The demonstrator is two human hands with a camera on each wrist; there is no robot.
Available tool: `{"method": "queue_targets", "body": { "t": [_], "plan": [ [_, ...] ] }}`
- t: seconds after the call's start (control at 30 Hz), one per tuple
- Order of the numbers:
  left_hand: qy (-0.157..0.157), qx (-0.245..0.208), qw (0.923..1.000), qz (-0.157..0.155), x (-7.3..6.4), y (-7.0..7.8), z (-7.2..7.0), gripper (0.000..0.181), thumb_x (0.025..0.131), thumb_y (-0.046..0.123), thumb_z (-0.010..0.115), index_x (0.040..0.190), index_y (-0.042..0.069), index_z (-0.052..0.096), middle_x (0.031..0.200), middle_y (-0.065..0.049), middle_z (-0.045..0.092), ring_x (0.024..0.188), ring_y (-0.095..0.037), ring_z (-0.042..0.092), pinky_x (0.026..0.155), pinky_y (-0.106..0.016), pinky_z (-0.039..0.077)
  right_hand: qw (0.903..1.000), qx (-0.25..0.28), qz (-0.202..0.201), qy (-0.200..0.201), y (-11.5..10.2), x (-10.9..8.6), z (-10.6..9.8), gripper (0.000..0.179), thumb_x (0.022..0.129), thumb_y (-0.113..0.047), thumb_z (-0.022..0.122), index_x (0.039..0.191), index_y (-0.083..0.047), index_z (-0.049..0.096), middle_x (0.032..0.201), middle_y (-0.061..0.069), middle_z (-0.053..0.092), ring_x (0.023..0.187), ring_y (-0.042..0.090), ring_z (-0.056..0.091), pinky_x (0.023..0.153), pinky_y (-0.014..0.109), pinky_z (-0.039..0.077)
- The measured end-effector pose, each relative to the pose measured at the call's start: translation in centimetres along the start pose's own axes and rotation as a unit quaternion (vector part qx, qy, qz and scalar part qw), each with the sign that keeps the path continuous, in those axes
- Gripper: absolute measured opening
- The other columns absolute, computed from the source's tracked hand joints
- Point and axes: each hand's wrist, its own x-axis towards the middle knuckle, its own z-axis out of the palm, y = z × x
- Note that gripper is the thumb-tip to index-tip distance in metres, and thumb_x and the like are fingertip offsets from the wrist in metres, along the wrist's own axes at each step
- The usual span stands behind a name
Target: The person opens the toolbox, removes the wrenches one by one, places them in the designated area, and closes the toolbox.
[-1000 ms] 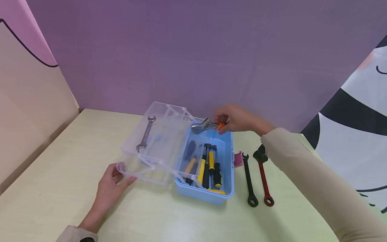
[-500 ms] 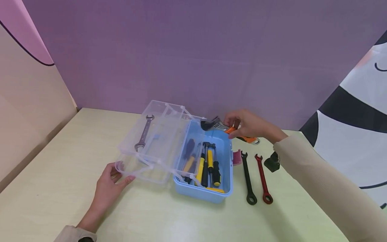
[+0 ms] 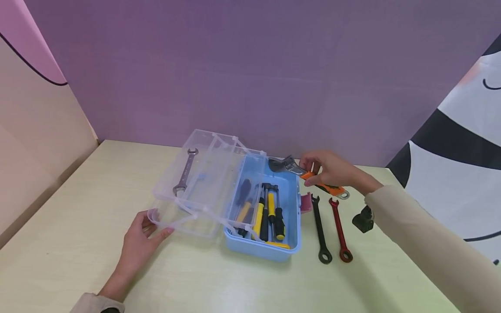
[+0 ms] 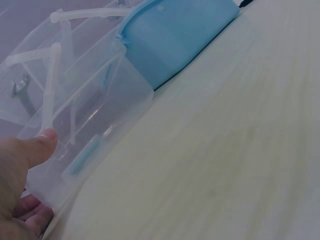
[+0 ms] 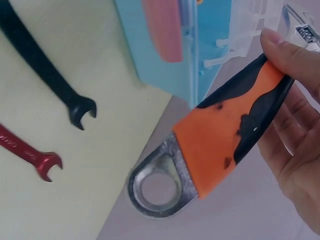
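My right hand point(image 3: 326, 167) pinches an adjustable wrench point(image 3: 332, 190) by its orange and black handle. The wrench's metal head hangs over the back right of a light blue toolbox point(image 3: 262, 252). In the right wrist view, the handle's ring end point(image 5: 159, 187) points away from the fingers. At the left, my left hand point(image 3: 138, 245) holds the near left corner of the toolbox's clear lid point(image 3: 211, 191), thumb on its edge and fingers beneath. A silver open-ended wrench point(image 3: 185, 173) lies in the swung-open lid. Yellow and black handled tools point(image 3: 270, 217) lie in the toolbox, partly behind the lid.
A black wrench point(image 3: 322, 230) and a red wrench point(image 3: 341, 230) lie side by side on the table point(image 3: 168, 278), right of the toolbox. The pink latch point(image 3: 306, 203) sticks out from its right side. A purple backdrop point(image 3: 250, 78) stands behind the table.
My right hand has carried the adjustable wrench rightward and slightly down, from above the toolbox's middle toward its right back corner. My left hand keeps its place on the lid.
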Motion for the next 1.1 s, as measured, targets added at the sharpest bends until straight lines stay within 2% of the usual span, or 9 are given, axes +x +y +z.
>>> {"method": "queue_targets", "body": {
  "t": [0.2, 0.37, 0.7, 1.1],
  "plan": [
    [0.0, 0.001, 1.0, -0.001, 0.1, 0.0, -0.2, 0.068, 0.086, 0.02, 0.071, 0.136, -0.005, 0.032, 0.132, -0.029, 0.044, 0.126, -0.045, 0.047, 0.104, -0.043, 0.045, 0.9998, 0.006, 0.021, -0.004, 0.9, -1.0, 0.1, 0.028, 0.074, -0.006, 0.08, 0.094, -0.007, 0.061, 0.082, 0.002, 0.062, 0.072, 0.014, 0.06, 0.066, 0.027, 0.057],
    [0.002, 0.002, 1.0, 0.0, 0.0, 0.2, -0.2, 0.067, 0.087, 0.019, 0.071, 0.136, -0.005, 0.032, 0.132, -0.028, 0.044, 0.126, -0.045, 0.046, 0.104, -0.043, 0.044, 0.9993, 0.008, 0.036, -0.005, 1.8, -2.1, 0.4, 0.027, 0.073, -0.003, 0.08, 0.093, -0.007, 0.061, 0.08, 0.002, 0.062, 0.07, 0.015, 0.059, 0.064, 0.027, 0.056],
    [-0.004, -0.005, 1.0, -0.004, -0.2, 0.4, -0.2, 0.068, 0.087, 0.019, 0.071, 0.136, -0.005, 0.031, 0.133, -0.029, 0.043, 0.127, -0.045, 0.046, 0.104, -0.044, 0.044, 0.9952, 0.044, 0.086, -0.014, 3.0, -4.4, 0.7, 0.03, 0.076, -0.014, 0.081, 0.096, -0.008, 0.06, 0.081, 0.002, 0.062, 0.071, 0.016, 0.058, 0.067, 0.028, 0.05],
    [-0.004, -0.008, 1.0, -0.003, -0.1, 0.2, -0.1, 0.068, 0.087, 0.019, 0.071, 0.136, -0.005, 0.031, 0.133, -0.028, 0.043, 0.127, -0.046, 0.046, 0.105, -0.044, 0.044, 0.986, 0.076, 0.148, -0.006, 5.1, -7.1, 1.8, 0.03, 0.079, -0.015, 0.078, 0.1, -0.005, 0.059, 0.088, 0.006, 0.06, 0.085, 0.02, 0.055, 0.069, 0.025, 0.051]
  ]
}}
